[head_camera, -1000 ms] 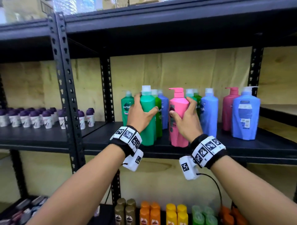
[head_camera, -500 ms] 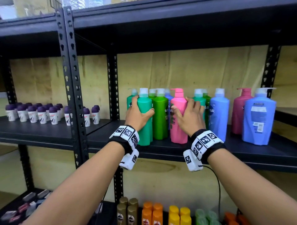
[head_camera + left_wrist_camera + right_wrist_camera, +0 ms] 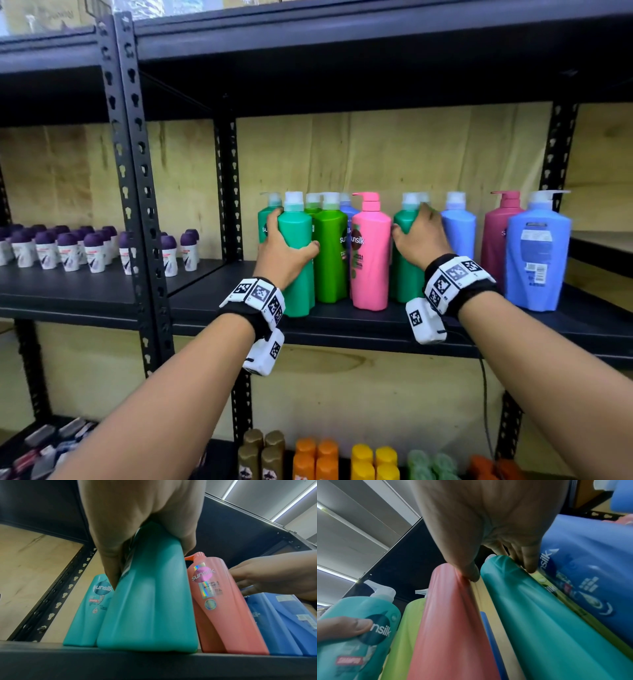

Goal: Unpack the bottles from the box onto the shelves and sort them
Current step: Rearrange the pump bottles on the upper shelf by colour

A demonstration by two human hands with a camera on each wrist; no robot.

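On the black shelf (image 3: 342, 329) stands a row of pump bottles. My left hand (image 3: 284, 246) grips a teal bottle (image 3: 298, 274) at the row's left end, which stands on the shelf against a green bottle (image 3: 330, 253). In the left wrist view my left hand (image 3: 137, 513) wraps that teal bottle (image 3: 149, 601). A pink bottle (image 3: 370, 260) stands free in the middle. My right hand (image 3: 418, 236) holds a second teal bottle (image 3: 406, 277) just right of it. In the right wrist view the thumb lies between the pink bottle (image 3: 450, 615) and this teal bottle (image 3: 547, 608).
Blue bottles (image 3: 457, 233), a magenta bottle (image 3: 496, 236) and a large blue bottle (image 3: 537, 253) fill the shelf's right side. Purple-capped roll-ons (image 3: 68, 246) stand on the left shelf beyond the upright post (image 3: 137, 205). Several small coloured bottles (image 3: 325, 459) line the shelf below.
My right hand let go of the pink bottle, which now stands on the shelf, and moved right onto the second teal bottle. My left hand keeps its teal bottle.
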